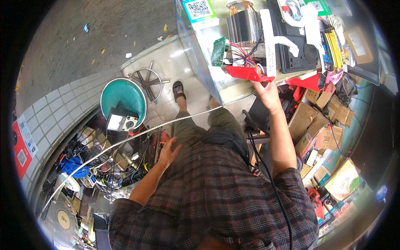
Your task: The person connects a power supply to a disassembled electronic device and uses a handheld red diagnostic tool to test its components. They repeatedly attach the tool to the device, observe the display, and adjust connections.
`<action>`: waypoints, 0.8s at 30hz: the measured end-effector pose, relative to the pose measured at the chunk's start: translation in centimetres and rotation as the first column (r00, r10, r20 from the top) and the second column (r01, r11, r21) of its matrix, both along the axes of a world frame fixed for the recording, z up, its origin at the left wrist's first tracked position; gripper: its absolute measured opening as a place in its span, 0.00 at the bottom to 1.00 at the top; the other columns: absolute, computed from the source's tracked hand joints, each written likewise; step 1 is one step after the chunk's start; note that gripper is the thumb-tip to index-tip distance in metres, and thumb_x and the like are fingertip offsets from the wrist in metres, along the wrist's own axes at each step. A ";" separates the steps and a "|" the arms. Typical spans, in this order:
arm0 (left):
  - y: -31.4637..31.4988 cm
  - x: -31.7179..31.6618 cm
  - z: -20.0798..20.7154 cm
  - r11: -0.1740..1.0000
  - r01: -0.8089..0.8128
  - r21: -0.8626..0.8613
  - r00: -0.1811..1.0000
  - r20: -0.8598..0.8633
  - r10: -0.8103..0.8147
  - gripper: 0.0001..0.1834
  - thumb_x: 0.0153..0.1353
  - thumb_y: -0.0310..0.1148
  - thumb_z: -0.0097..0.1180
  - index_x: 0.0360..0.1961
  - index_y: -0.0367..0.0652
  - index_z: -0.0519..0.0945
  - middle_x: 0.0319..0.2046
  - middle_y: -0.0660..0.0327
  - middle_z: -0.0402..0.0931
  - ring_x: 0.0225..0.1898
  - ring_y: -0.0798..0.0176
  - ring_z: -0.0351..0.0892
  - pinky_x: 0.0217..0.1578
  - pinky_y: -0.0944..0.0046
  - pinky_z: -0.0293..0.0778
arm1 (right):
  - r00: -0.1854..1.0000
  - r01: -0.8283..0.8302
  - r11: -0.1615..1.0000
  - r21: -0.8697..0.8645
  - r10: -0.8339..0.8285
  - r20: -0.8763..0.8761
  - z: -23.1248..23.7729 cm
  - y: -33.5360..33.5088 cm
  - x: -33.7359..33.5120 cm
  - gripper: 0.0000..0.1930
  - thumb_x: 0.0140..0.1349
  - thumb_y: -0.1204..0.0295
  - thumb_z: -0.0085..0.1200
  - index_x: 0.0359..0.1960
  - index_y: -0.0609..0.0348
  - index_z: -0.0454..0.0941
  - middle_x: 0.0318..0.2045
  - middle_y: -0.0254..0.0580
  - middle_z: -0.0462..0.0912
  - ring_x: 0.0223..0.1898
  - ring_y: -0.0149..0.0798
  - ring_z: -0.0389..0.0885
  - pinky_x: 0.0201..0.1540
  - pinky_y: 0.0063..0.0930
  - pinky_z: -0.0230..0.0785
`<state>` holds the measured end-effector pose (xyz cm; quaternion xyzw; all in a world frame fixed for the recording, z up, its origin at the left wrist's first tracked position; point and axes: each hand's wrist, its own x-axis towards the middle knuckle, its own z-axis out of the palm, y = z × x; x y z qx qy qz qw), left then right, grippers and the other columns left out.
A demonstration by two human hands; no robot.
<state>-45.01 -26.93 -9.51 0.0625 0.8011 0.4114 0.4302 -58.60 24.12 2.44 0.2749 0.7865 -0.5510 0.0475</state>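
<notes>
Stretching leftward, the red strip (245, 73) meets my right hand (267, 94), whose grip I cannot tell; my loosely spread left hand (167, 154) is farther.

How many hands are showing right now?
2. The left hand is beside the left thigh, fingers spread. The right hand is at the counter's edge, by the red flap, its fingers partly hidden. I see no others.
</notes>
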 end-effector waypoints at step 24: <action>-1.6 9.5 -12.4 0.870 0.072 -0.489 0.962 0.263 0.068 0.29 0.77 0.52 0.49 0.63 0.36 0.79 0.58 0.37 0.81 0.61 0.36 0.81 0.62 0.44 0.76 | 0.992 -0.041 0.984 -0.171 0.020 -0.121 -3.8 1.6 0.7 0.19 0.72 0.72 0.55 0.62 0.61 0.80 0.50 0.35 0.84 0.50 0.31 0.79 0.59 0.28 0.71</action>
